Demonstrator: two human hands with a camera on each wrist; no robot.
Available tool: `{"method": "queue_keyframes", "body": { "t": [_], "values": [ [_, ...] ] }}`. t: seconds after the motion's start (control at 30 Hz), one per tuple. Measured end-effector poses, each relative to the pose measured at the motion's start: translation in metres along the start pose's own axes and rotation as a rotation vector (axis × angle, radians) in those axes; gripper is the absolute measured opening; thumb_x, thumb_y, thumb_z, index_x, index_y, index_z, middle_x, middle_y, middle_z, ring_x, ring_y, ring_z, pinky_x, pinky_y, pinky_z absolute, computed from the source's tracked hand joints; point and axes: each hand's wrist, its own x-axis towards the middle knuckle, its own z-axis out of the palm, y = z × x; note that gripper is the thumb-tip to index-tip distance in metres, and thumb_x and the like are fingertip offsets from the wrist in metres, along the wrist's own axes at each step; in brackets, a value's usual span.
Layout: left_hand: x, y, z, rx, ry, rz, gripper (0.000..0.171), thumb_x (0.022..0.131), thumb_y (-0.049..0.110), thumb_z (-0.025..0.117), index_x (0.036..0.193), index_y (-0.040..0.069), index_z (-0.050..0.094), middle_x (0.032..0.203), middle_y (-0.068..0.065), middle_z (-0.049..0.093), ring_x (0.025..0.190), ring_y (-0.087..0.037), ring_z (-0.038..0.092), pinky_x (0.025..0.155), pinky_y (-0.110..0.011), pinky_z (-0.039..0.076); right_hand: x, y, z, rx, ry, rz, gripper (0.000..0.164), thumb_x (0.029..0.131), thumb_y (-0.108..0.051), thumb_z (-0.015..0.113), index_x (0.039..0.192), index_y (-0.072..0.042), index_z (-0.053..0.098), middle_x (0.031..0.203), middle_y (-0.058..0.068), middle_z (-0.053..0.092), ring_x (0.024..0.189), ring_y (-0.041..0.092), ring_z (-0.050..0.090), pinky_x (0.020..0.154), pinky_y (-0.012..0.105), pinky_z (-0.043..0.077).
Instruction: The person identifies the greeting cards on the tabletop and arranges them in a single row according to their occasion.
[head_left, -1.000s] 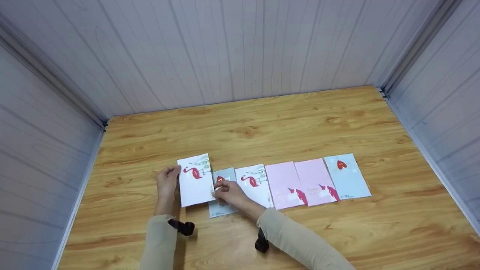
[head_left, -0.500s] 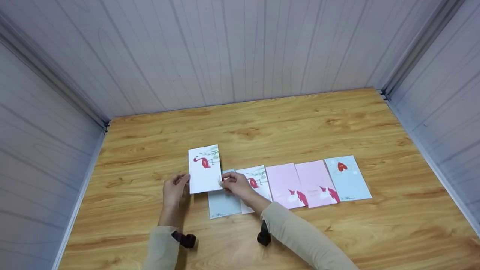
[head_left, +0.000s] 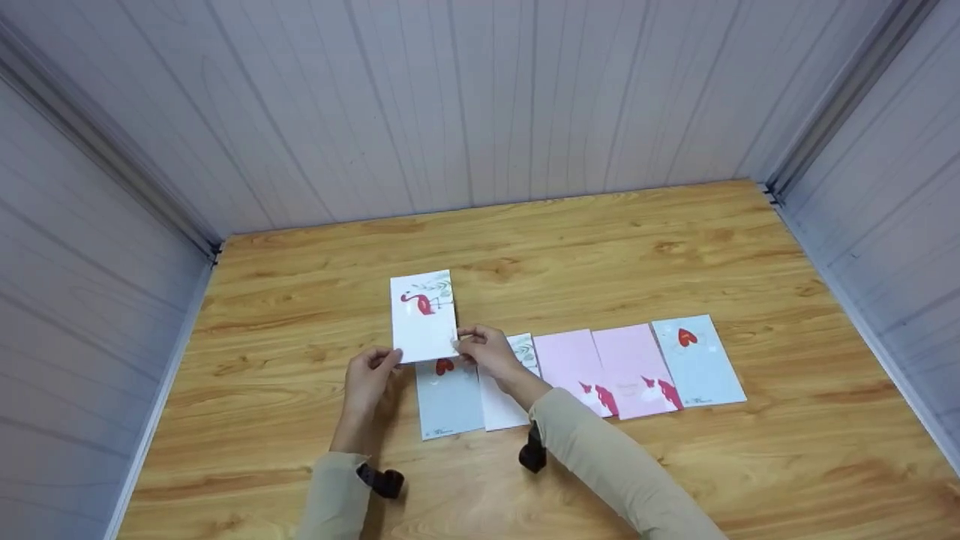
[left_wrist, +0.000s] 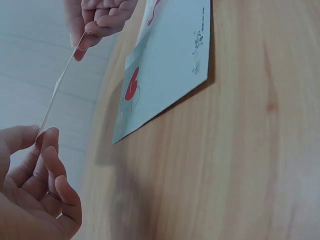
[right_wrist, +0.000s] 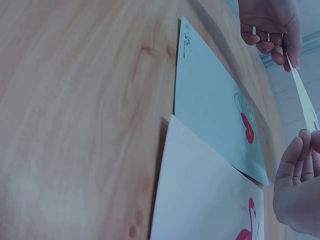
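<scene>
Both hands hold a white flamingo card [head_left: 422, 330] by its lower corners, above the left end of a row of cards. My left hand [head_left: 367, 379] pinches the lower left corner between thumb and fingers. At the lower right corner, my right hand [head_left: 491, 354] does the same. In the left wrist view the held card [left_wrist: 60, 85] is seen nearly edge-on, raised off the table. Under and in front of it lies a pale blue heart card [head_left: 450, 405]. The right hand and forearm partly cover a second flamingo card [head_left: 502, 405] beside that one.
Further right in the row lie two pink unicorn cards [head_left: 566, 360] and another pale blue heart card [head_left: 697, 367]. The wooden table [head_left: 337, 262] meets a pale panelled wall [head_left: 480, 97] at the back, with side walls left and right.
Both hands have carried the flamingo card rightward and away toward the back wall. More of the left blue heart card shows now. The row of cards stays put.
</scene>
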Motion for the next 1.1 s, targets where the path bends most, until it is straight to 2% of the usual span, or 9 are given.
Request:
{"method": "queue_keyframes", "body": {
  "t": [0.13, 0.3, 0.5, 0.73, 1.1],
  "values": [
    [0.005, 0.003, 0.004, -0.048, 0.007, -0.007, 0.017, 0.091, 0.012, 0.056, 0.096, -0.004, 0.061, 0.087, -0.019, 0.060, 0.081, -0.029, 0.054, 0.069, -0.032, 0.045, 0.004, -0.003, -0.002, 0.009, 0.015, -0.014, 0.027, 0.085, -0.005, 0.060, 0.110, 0.004, 0.057, 0.079, 0.004, 0.059, 0.073, 0.019, 0.057, 0.070, 0.034, 0.048],
    [0.015, 0.006, 0.009, -0.118, 0.028, -0.030, 0.016, 0.090, 0.010, 0.057, 0.096, -0.004, 0.061, 0.083, -0.016, 0.060, 0.080, -0.027, 0.055, 0.067, -0.030, 0.045, 0.010, -0.008, -0.002, 0.017, 0.055, -0.025, 0.028, 0.083, -0.002, 0.059, 0.111, 0.003, 0.056, 0.079, 0.002, 0.057, 0.077, 0.021, 0.058, 0.072, 0.034, 0.048],
    [0.025, 0.008, 0.013, -0.171, 0.046, -0.042, 0.018, 0.089, 0.009, 0.059, 0.097, -0.007, 0.060, 0.081, -0.016, 0.062, 0.078, -0.027, 0.058, 0.065, -0.028, 0.047, 0.018, -0.013, 0.000, 0.027, 0.082, -0.062, 0.027, 0.082, 0.002, 0.058, 0.109, 0.005, 0.056, 0.076, 0.002, 0.057, 0.069, 0.015, 0.057, 0.074, 0.038, 0.048],
    [0.038, 0.007, 0.013, -0.136, 0.075, -0.048, 0.023, 0.088, 0.013, 0.060, 0.098, -0.008, 0.061, 0.075, -0.010, 0.063, 0.071, -0.021, 0.059, 0.062, -0.026, 0.046, 0.026, -0.016, 0.001, 0.012, 0.063, -0.119, 0.029, 0.083, 0.004, 0.055, 0.112, 0.009, 0.056, 0.078, 0.004, 0.058, 0.067, 0.014, 0.056, 0.070, 0.032, 0.049],
    [0.047, 0.003, 0.013, -0.075, 0.085, -0.083, 0.024, 0.088, 0.013, 0.059, 0.102, -0.006, 0.063, 0.073, -0.004, 0.063, 0.065, -0.013, 0.055, 0.057, -0.023, 0.042, 0.036, -0.012, 0.002, -0.100, 0.066, -0.026, 0.033, 0.083, 0.002, 0.056, 0.116, 0.004, 0.057, 0.086, 0.007, 0.059, 0.077, 0.021, 0.060, 0.073, 0.032, 0.049]
  ]
}}
